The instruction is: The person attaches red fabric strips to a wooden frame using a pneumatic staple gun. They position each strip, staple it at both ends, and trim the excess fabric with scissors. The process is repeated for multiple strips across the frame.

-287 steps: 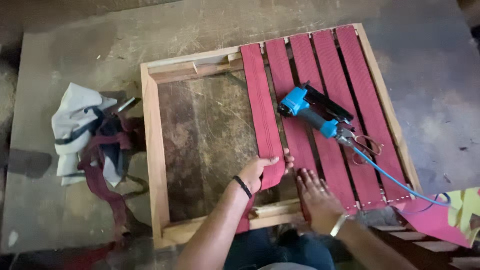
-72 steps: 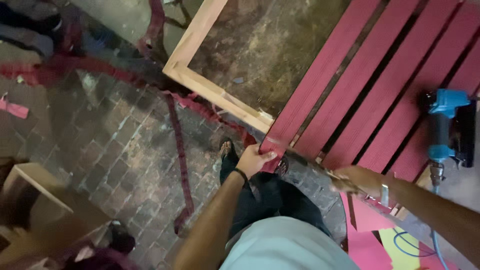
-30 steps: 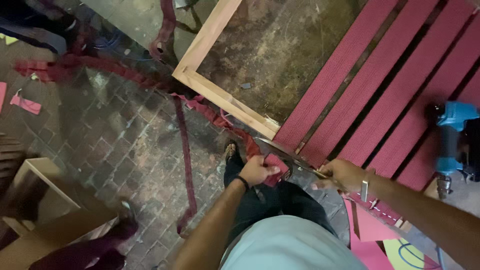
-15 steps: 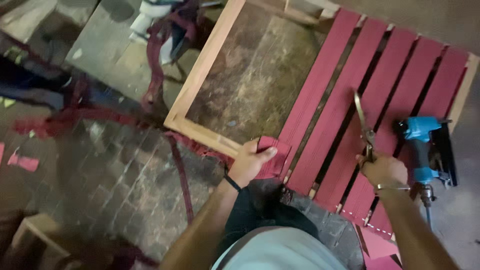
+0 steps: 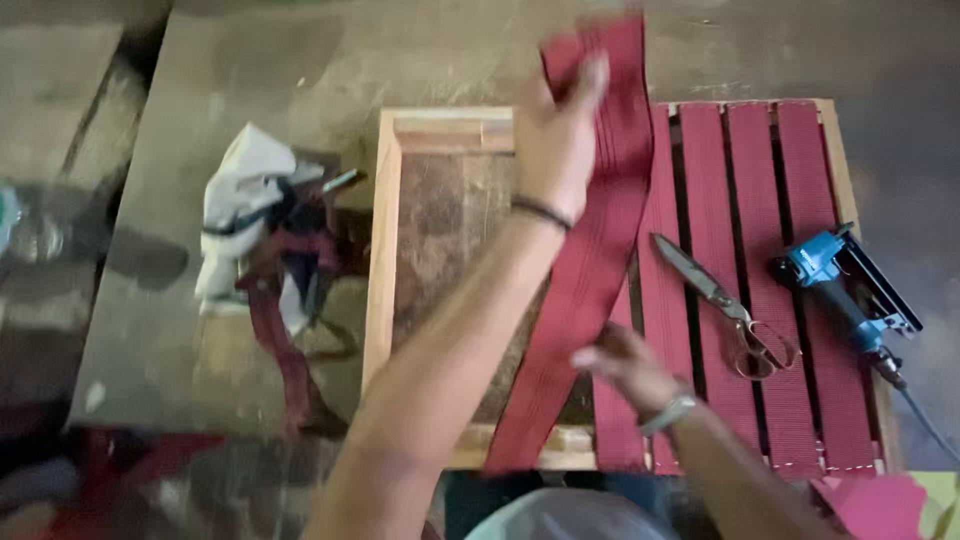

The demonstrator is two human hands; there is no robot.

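Your right hand [image 5: 625, 365] rests loosely on the red webbing strip [image 5: 590, 270] low down, pinch unclear. The strip runs diagonally over the wooden frame [image 5: 383, 250], looks light, floppy, woven, so grip both ends. Scissors [image 5: 715, 300] lie beside. Farther, your left hand [image 5: 555, 135] pinches its top end.
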